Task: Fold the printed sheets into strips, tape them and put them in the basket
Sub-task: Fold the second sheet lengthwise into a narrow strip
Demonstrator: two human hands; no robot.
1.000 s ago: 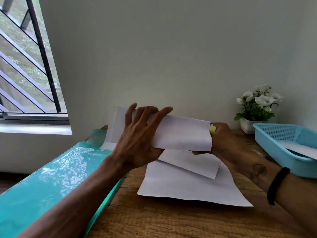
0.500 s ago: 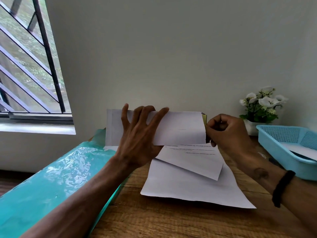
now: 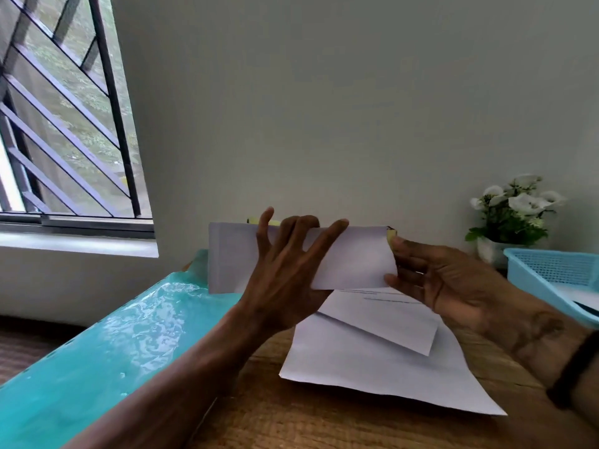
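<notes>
Both grips, left hand (image 3: pixel 285 286) and right hand (image 3: pixel 434 280), pinch smooth folded strip (image 3: pixel 353 260).

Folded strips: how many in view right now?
2 for sure. One folded strip is held up between the left hand and right hand; another lies on the flat sheet. White paper in the basket may be more.

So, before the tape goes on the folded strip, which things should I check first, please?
1. Folded strip held off the table by left hand: ok.
2. Right hand at the strip's right end: ok.
3. Yellowish piece at that end is tape: cannot tell.
4. Fold edges aligned: cannot tell.
5. Basket within reach, to the right: ok.
6. Loose sheets lying flat below: ok.
</notes>
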